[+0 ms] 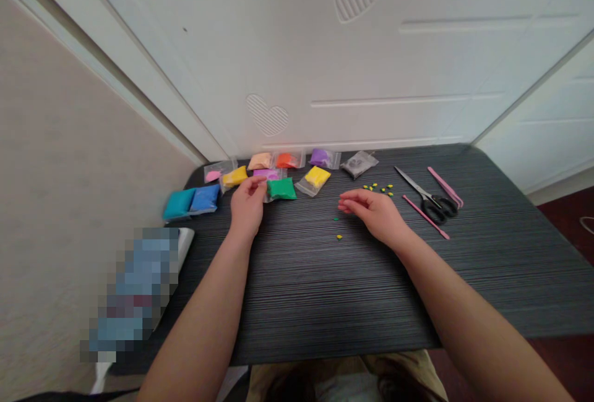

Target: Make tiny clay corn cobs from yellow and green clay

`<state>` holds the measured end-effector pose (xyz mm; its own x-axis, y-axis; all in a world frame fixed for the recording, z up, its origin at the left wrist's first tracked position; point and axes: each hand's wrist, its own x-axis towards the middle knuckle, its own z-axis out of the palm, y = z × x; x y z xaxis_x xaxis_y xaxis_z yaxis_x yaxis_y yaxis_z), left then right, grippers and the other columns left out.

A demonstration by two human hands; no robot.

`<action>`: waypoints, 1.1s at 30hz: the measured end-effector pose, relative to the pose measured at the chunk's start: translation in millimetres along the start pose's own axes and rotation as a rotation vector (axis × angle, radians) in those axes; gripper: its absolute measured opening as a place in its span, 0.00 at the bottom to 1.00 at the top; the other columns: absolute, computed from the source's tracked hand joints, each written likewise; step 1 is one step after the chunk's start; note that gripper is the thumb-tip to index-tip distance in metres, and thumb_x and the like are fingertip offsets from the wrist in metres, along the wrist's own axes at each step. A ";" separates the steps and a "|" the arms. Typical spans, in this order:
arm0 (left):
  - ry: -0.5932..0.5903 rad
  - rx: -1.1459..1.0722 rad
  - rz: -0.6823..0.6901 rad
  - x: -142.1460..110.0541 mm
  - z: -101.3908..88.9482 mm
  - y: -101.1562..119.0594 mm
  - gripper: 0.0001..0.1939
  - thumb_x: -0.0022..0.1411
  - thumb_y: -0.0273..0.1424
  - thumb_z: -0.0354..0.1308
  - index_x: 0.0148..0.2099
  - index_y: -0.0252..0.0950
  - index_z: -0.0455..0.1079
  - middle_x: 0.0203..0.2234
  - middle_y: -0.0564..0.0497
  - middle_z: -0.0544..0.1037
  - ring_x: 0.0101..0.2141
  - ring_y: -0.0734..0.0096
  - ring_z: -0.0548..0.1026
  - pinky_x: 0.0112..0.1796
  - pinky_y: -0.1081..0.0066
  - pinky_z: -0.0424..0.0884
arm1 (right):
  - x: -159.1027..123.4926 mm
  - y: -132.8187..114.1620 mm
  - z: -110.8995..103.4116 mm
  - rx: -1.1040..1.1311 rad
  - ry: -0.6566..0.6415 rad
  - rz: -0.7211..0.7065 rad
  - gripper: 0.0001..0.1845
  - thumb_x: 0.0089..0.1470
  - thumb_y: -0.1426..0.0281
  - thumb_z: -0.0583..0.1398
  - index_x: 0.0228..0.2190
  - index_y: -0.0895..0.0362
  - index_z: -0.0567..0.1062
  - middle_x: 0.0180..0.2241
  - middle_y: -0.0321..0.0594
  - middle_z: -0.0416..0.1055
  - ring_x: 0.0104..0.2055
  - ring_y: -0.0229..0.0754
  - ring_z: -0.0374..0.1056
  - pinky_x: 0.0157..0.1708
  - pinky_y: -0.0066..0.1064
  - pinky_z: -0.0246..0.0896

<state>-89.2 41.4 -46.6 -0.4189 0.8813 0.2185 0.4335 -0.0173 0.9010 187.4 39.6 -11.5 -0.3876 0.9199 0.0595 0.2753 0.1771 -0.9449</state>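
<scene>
My left hand (pixel 247 204) rests on the dark table (pixel 325 284), fingertips pinched at the edge of a green clay bag (pixel 281 188). My right hand (pixel 374 211) lies on the table with fingers loosely curled and pressed together; whether anything is in them is hidden. Tiny yellow and green clay bits (pixel 380 188) lie just beyond it, one yellow bit (pixel 339 237) and one green bit (pixel 335 219) to its left. Other clay bags sit in a row: yellow (pixel 317 177), purple (pixel 320 157), orange (pixel 286 160), peach (pixel 260 161), blue (pixel 204 198), teal (pixel 179 203).
Black-handled scissors (pixel 429 198), pink tweezers (pixel 445 187) and a pink stick tool (pixel 426 216) lie at the right. A grey bag (pixel 358 164) sits behind the bits. A blurred-out object (pixel 134 294) lies at the table's left edge. White panelled wall stands behind.
</scene>
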 end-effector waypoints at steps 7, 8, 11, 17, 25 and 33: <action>-0.004 0.018 0.024 0.7 -0.1 -3.9 0.14 0.60 0.35 0.51 0.45 0.31 0.65 0.37 0.48 0.71 0.35 0.70 0.71 0.37 0.64 0.69 | -0.8 -3.6 -2.7 -0.116 0.057 -0.012 0.10 0.46 0.61 0.59 0.26 0.55 0.70 0.25 0.34 0.71 0.28 0.37 0.67 0.30 0.31 0.62; -0.004 0.018 0.024 0.7 0.0 -3.9 0.14 0.60 0.35 0.50 0.45 0.31 0.64 0.37 0.48 0.71 0.35 0.70 0.71 0.36 0.64 0.69 | -0.8 -3.6 -2.7 -0.124 0.063 -0.017 0.10 0.46 0.61 0.60 0.26 0.54 0.70 0.25 0.34 0.70 0.28 0.37 0.66 0.30 0.31 0.62; -0.006 0.014 0.023 0.7 0.1 -4.0 0.14 0.60 0.35 0.50 0.45 0.31 0.64 0.37 0.48 0.71 0.35 0.71 0.71 0.36 0.64 0.70 | -0.5 -3.8 -2.6 -0.132 0.062 -0.035 0.07 0.47 0.64 0.59 0.28 0.54 0.70 0.27 0.34 0.70 0.30 0.37 0.67 0.32 0.30 0.62; -0.015 0.007 0.021 0.9 -0.2 -4.7 0.14 0.60 0.35 0.50 0.45 0.31 0.64 0.36 0.48 0.71 0.34 0.71 0.71 0.36 0.64 0.70 | -1.1 -7.4 -3.8 -0.160 0.067 -0.054 0.06 0.49 0.65 0.57 0.29 0.54 0.72 0.27 0.33 0.71 0.29 0.36 0.66 0.31 0.28 0.60; -0.012 0.014 0.027 0.6 -0.6 -3.6 0.14 0.60 0.35 0.50 0.45 0.31 0.64 0.36 0.48 0.71 0.34 0.71 0.71 0.36 0.64 0.70 | -0.7 -6.5 -3.9 -0.191 0.085 -0.063 0.07 0.47 0.64 0.59 0.28 0.54 0.70 0.25 0.33 0.69 0.27 0.35 0.65 0.28 0.27 0.58; -0.012 0.022 0.027 0.4 -0.2 -3.2 0.14 0.60 0.35 0.51 0.45 0.31 0.65 0.36 0.48 0.71 0.35 0.71 0.71 0.36 0.64 0.69 | -2.3 -12.4 -6.5 -0.259 0.096 -0.071 0.15 0.51 0.59 0.54 0.23 0.56 0.70 0.22 0.33 0.68 0.25 0.35 0.62 0.26 0.27 0.54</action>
<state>-90.9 41.8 -49.3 -0.3974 0.8861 0.2384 0.4618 -0.0314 0.8864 190.6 37.6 2.2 -0.3320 0.9287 0.1650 0.4704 0.3146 -0.8245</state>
